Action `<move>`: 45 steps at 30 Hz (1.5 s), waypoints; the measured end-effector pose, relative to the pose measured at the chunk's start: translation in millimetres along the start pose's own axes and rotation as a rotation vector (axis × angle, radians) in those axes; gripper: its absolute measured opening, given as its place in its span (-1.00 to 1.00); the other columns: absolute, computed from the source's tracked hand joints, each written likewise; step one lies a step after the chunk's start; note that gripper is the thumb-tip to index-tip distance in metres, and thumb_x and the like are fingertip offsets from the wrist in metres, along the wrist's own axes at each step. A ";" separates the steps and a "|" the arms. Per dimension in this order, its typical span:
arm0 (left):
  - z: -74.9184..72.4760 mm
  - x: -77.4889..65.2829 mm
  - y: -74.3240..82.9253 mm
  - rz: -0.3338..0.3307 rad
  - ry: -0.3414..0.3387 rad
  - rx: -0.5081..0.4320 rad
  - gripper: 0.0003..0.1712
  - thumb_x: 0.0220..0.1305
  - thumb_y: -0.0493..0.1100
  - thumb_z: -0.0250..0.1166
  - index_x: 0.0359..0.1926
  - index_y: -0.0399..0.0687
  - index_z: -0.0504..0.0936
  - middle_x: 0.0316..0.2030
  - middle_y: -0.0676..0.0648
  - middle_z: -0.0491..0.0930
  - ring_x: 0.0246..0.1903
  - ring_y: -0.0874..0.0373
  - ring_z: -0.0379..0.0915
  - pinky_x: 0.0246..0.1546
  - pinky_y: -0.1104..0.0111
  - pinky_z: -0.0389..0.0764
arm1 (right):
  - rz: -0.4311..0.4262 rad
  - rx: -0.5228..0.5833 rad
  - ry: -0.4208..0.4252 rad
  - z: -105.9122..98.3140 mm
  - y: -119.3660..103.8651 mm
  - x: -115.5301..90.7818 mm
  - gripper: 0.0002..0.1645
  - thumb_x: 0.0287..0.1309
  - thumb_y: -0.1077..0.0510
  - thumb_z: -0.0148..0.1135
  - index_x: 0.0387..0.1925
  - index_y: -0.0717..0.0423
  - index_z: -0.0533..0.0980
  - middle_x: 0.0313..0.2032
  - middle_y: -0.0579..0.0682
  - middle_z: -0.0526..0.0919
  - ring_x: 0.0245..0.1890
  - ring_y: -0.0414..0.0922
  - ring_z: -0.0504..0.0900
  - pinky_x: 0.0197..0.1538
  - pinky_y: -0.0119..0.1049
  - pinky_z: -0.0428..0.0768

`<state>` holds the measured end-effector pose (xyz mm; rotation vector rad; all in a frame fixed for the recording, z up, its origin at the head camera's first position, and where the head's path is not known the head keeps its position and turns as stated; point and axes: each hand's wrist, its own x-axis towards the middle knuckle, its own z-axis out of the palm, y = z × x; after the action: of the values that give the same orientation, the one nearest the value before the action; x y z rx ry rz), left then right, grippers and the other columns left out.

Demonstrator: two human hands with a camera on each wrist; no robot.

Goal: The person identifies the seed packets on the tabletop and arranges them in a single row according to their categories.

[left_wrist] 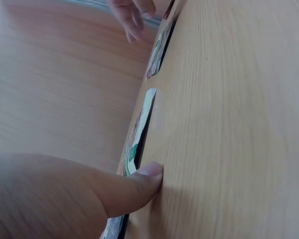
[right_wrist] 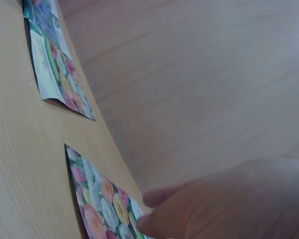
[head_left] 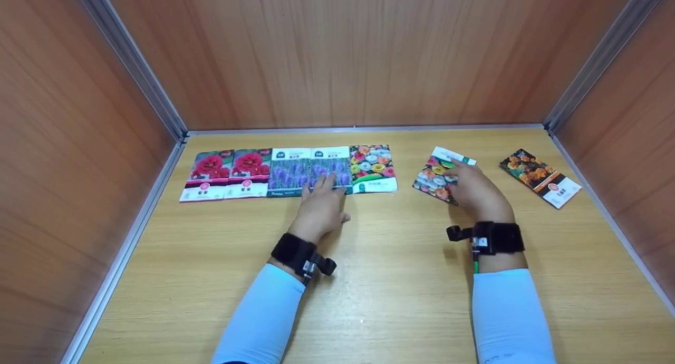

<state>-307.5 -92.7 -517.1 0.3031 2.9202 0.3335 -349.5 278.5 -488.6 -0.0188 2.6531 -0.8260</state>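
Observation:
My left hand (head_left: 320, 208) rests with spread fingers on the lower edge of two purple-flower seed packets (head_left: 289, 171). In the left wrist view its thumb (left_wrist: 144, 184) touches the tabletop. To the right of those lies a mixed-flower seed packet (head_left: 373, 169), flat at the end of the row. My right hand (head_left: 477, 190) is over another mixed-flower packet (head_left: 430, 180), which lies tilted and apart from the row. The left wrist view shows loosely bent right fingers (left_wrist: 134, 22) just above that packet; whether any fingertip touches it I cannot tell.
Two red-flower packets (head_left: 211, 174) form the row's left end. An orange-flower packet (head_left: 540, 178) lies slanted at the far right, near the side wall (head_left: 622, 121). The wooden back wall (head_left: 337, 58) rises behind the table (head_left: 390, 279).

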 end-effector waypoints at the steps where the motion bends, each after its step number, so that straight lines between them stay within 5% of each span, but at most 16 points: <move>1: -0.1 0.1 0.1 -0.002 0.000 -0.001 -0.07 0.52 0.21 0.51 0.74 0.06 0.41 0.89 -0.13 -0.13 0.88 -0.22 -0.29 0.80 -0.40 -0.15 | 0.030 0.018 -0.006 -0.8 2.2 -0.5 -0.29 0.74 0.30 -0.12 0.78 0.05 0.28 0.89 0.11 -0.12 0.85 0.36 -0.11 0.77 0.43 0.15; 5: 0.0 1.1 -0.3 -0.004 -0.001 0.005 -0.06 0.52 0.20 0.51 0.76 0.09 0.38 0.89 -0.12 -0.13 0.88 -0.20 -0.30 0.81 -0.39 -0.16 | 0.080 0.076 -0.034 0.8 13.2 1.2 -0.13 0.67 0.39 -0.20 0.86 -0.10 0.08 0.81 0.22 0.13 0.73 0.27 0.20 0.76 0.45 0.16; 9: 0.4 2.0 -0.6 -0.001 0.004 0.008 -0.02 0.53 0.20 0.50 0.79 0.13 0.32 0.89 -0.13 -0.13 0.88 -0.20 -0.28 0.80 -0.40 -0.14 | 0.062 0.049 -0.045 5.9 20.7 6.4 -0.18 0.75 0.25 -0.07 0.86 -0.05 0.05 0.73 0.34 0.23 0.59 0.30 0.32 0.74 0.47 0.20; 19: 1.3 1.7 1.1 -0.015 -0.009 0.011 0.00 0.54 0.24 0.48 0.81 0.20 0.25 0.89 -0.12 -0.15 0.88 -0.20 -0.29 0.81 -0.39 -0.16 | -0.006 -0.177 0.081 8.2 25.5 8.6 -0.28 0.65 -0.03 0.20 0.67 0.14 0.43 0.65 0.50 0.20 0.63 0.58 0.16 0.62 0.68 0.13; 23: 1.0 1.4 1.7 -0.017 -0.014 0.006 0.01 0.55 0.23 0.47 0.82 0.22 0.23 0.89 -0.13 -0.17 0.88 -0.20 -0.30 0.80 -0.39 -0.18 | 0.015 -0.177 0.107 4.1 30.3 8.1 -0.33 0.66 0.03 0.15 0.63 0.19 0.45 0.66 0.52 0.18 0.64 0.56 0.13 0.61 0.70 0.11; 31: 1.0 1.3 1.9 -0.020 0.004 -0.005 0.00 0.54 0.22 0.49 0.81 0.20 0.27 0.88 -0.16 -0.12 0.87 -0.23 -0.27 0.80 -0.41 -0.16 | 0.170 -0.071 0.002 -4.1 32.4 5.5 -0.29 0.67 0.18 0.06 0.74 0.06 0.35 0.67 0.48 0.21 0.57 0.48 0.21 0.61 0.65 0.17; 38: 1.0 -1.2 0.7 0.001 0.005 -0.015 0.00 0.53 0.20 0.49 0.81 0.16 0.27 0.88 -0.18 -0.10 0.87 -0.23 -0.27 0.80 -0.41 -0.16 | 0.055 -0.139 0.063 11.7 19.9 9.7 -0.23 0.62 0.12 0.10 0.76 0.06 0.32 0.76 0.41 0.07 0.66 0.52 0.06 0.62 0.74 -0.06; 45: 1.2 -1.0 0.2 0.002 -0.002 -0.011 -0.01 0.55 0.20 0.47 0.81 0.16 0.25 0.88 -0.16 -0.10 0.87 -0.22 -0.27 0.80 -0.41 -0.16 | 0.002 -0.197 0.100 32.0 3.6 18.5 -0.22 0.71 -0.13 0.18 0.77 -0.03 0.32 0.78 0.42 0.04 0.64 0.50 0.13 0.65 0.59 0.17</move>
<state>-306.3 -92.5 -518.0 0.3053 2.9151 0.3490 -355.5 261.8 -521.2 -0.0258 2.8187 -0.5761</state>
